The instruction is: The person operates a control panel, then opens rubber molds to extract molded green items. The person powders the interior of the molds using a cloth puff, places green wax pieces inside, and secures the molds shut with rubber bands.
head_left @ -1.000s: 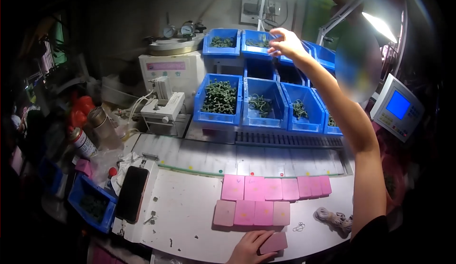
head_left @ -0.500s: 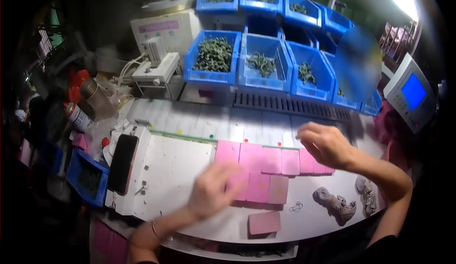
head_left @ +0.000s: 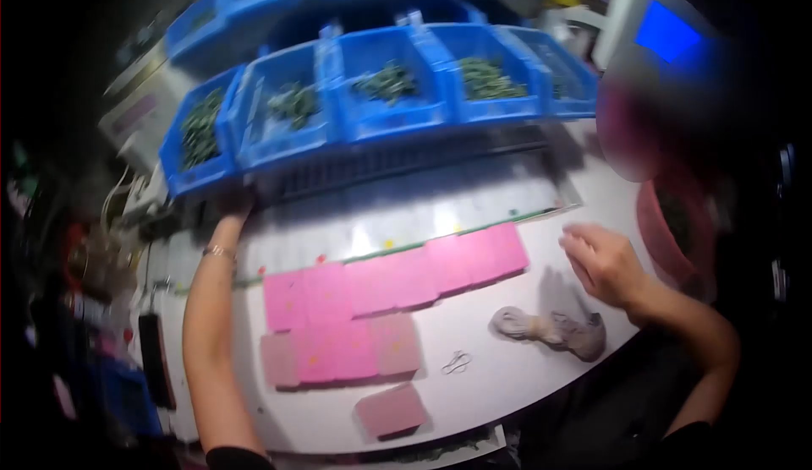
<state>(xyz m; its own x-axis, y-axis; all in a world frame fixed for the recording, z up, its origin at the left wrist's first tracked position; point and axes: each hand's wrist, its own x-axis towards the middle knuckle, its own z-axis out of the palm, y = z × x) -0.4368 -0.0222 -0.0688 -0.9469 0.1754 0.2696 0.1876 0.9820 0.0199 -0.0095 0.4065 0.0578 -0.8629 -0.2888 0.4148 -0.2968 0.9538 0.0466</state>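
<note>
My left hand (head_left: 235, 202) reaches under the front edge of the left blue bin (head_left: 200, 140), and its fingers are hidden there. To the right of the pink pads, my right hand (head_left: 602, 265) hovers over the table with its fingers curled in. Whether it holds something small does not show. Flat pink rectangular pads (head_left: 393, 280) lie in a long row, with a shorter row of pads (head_left: 338, 350) in front. A single duller pink pad (head_left: 391, 411) sits apart near the table's front edge.
Blue bins with green pieces (head_left: 389, 81) stand in tiers at the back. A tied grey cloth bundle (head_left: 550, 330) and a small wire clip (head_left: 457, 362) lie on the table (head_left: 474, 385). A phone (head_left: 156, 360) is at left, a pink basket (head_left: 672, 225) and a blue-screened device (head_left: 668, 30) at right.
The view has swung to the right. My left hand has gone from over the pink pads to beneath the bins. My right hand has shifted right, away from the row's end.
</note>
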